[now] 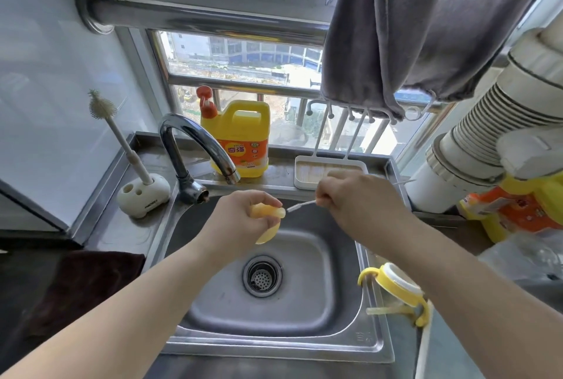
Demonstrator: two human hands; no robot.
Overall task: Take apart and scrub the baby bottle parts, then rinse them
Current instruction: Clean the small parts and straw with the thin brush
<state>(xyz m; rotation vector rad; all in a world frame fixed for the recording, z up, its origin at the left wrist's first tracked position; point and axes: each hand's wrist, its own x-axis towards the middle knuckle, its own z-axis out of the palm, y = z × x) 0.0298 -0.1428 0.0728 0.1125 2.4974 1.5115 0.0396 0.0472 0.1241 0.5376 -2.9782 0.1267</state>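
Over the steel sink (370, 345), my left hand (240, 220) pinches a soft yellowish bottle nipple (269, 220), its tip turned to the right. My right hand (356, 198) grips a thin white straw brush (301, 205), whose bristled tip points at the nipple's tip and nearly touches it. The yellow bottle collar with handles (396, 287) lies on the sink's right rim, a pale straw piece (387, 311) beside it. A large bottle brush (122, 138) stands upright in its white holder (143, 195) at the back left.
The faucet (195, 150) arches over the basin, no water running. A yellow dish soap jug (240, 138) and a white drying rack tray (304, 168) stand on the back ledge. A grey towel (426, 22) hangs above. Dark cloth (85, 281) lies left.
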